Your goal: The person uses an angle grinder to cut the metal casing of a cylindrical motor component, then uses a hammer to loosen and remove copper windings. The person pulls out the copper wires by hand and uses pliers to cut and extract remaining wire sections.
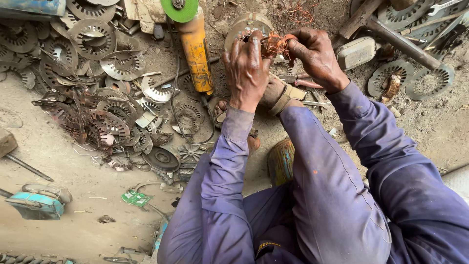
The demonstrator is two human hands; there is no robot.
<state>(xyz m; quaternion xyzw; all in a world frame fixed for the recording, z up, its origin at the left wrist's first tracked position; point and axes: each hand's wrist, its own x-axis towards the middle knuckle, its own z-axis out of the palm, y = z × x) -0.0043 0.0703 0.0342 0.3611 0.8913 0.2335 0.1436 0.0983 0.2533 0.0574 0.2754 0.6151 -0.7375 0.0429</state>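
Fingers [266,46] of both hands pinch a tangle of copper wire [277,44] that sits at the mouth of a round metal motor casing [246,23], held up over the dirt floor [58,161]. The left hand [246,68] grips from the near side; the right hand [315,56] closes on the strands from the far side. Thin copper like this is probably light and springy, yet sharp at cut ends, so a bunched loop looks a safer hold than single strands. The casing is likely heavy and rigid. Beside it lies a yellow angle grinder [195,49], and slotted steel discs [97,98] are heaped to the left.
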